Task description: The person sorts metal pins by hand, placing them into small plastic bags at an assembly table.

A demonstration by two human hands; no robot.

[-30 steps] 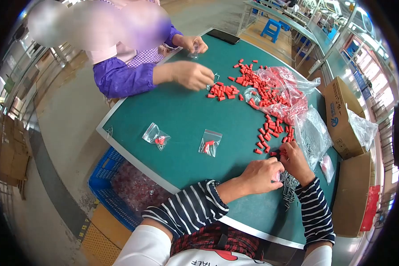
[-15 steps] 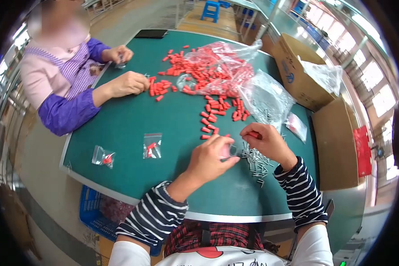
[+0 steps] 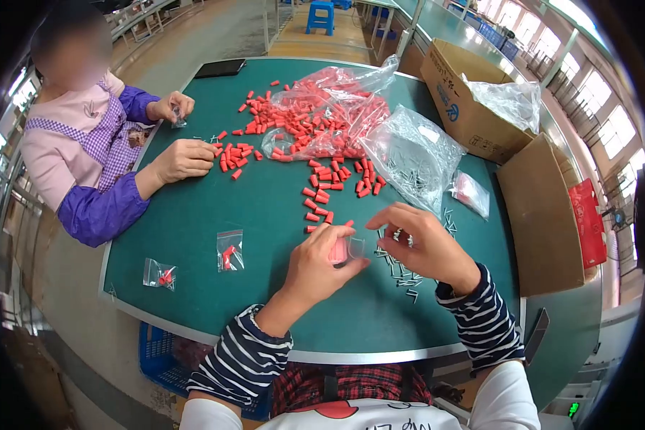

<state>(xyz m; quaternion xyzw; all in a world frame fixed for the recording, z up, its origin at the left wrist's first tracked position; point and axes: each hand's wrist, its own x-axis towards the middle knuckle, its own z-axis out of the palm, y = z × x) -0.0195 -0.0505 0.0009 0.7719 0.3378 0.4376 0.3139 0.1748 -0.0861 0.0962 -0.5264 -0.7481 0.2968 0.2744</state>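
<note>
My left hand [image 3: 317, 266] grips a small clear zip bag [image 3: 356, 248], its mouth towards the right; red shows inside. Just right of it, my right hand [image 3: 428, 247] is curled with a few metal screws [image 3: 403, 236] between its fingers. Beneath that hand, loose screws [image 3: 407, 276] lie scattered on the green table. Small red plastic sleeves [image 3: 322, 195] lie loose beyond my left hand. A large heap of the same red sleeves [image 3: 304, 118] lies farther back, partly in an open clear plastic bag [image 3: 362, 89].
Two filled zip bags [image 3: 229, 251] [image 3: 159, 274] lie at left on the green table [image 3: 265, 315]. A big bag of screws [image 3: 416, 158], a small packet [image 3: 471, 193] and cardboard boxes [image 3: 473, 107] [image 3: 541, 222] stand right. Opposite left, a co-worker's hands [image 3: 185, 159] are near red sleeves.
My right hand held a red sleeve before and now has screws in its fingers. My left hand still holds the zip bag. The whole view has shifted slightly.
</note>
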